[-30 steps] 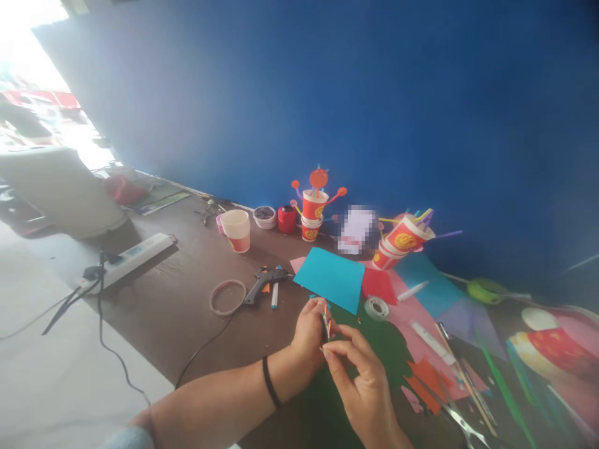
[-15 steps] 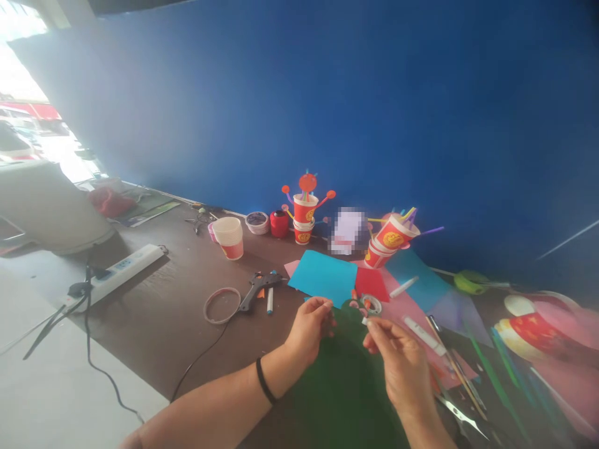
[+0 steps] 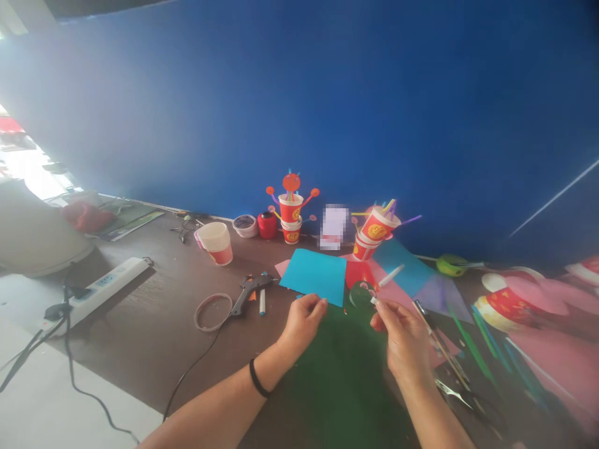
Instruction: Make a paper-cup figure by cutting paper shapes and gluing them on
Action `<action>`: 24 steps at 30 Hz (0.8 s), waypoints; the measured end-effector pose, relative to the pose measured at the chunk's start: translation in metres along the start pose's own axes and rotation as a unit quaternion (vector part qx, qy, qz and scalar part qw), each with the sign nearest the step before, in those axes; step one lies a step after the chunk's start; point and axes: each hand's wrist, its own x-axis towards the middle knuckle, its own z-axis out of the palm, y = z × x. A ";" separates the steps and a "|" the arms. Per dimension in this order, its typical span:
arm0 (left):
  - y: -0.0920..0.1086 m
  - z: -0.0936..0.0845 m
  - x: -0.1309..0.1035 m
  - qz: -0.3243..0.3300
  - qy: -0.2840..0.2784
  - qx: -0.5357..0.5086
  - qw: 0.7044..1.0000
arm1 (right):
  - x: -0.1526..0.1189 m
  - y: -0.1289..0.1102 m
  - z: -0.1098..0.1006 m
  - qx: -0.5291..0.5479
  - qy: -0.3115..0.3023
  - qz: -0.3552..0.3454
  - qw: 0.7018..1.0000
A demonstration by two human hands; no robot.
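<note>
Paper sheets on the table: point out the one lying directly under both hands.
The dark green sheet. Both the left hand and right hand are over it, while the light blue sheet and the red sheet lie farther back toward the wall.

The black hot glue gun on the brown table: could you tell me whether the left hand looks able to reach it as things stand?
Probably yes: the black hot glue gun lies just beyond the left hand, with bare brown table between.

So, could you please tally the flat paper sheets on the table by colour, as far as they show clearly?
Green sheet: 1
Light blue sheets: 2
Red sheet: 1
Purple sheet: 1
Total: 5. Pink pieces further right overlap too much to count.
</note>
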 end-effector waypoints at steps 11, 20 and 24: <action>0.007 -0.001 -0.007 0.001 -0.076 -0.023 0.997 | -0.007 -0.008 0.002 -0.096 -0.035 -0.001 0.995; 0.015 0.003 -0.006 -0.100 -0.095 -0.217 0.966 | -0.022 -0.013 0.012 -0.126 -0.129 -0.037 0.983; 0.012 0.002 -0.005 -0.131 -0.078 -0.225 0.962 | -0.023 -0.014 0.013 -0.149 -0.137 -0.056 0.978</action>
